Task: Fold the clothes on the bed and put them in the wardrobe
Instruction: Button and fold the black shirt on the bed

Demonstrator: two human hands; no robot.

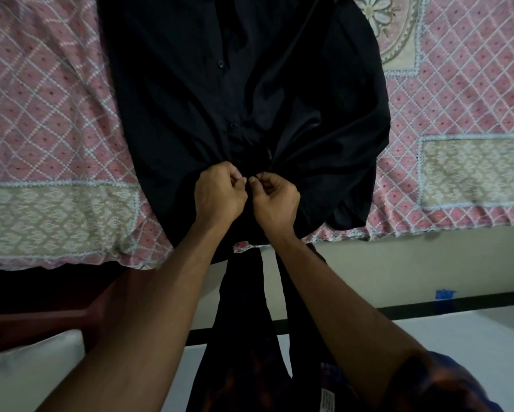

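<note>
On the bed with the pink diamond-patterned cotton bedspread (50, 120), the black buttoned fabric shirt (220, 93) lies unfolded, both hands (220, 193) (275, 197) pinching its placket near the bed's edge, so folding's barely begun, wardrobe to come.

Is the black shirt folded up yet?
Not yet. The black shirt lies spread on the bed; the left hand and right hand pinch its bunched front.

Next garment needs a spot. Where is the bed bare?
Bare bedspread lies left of the shirt and again right of it. The middle is crowded: shirt, with left hand and right hand pinching it at the near edge.
</note>
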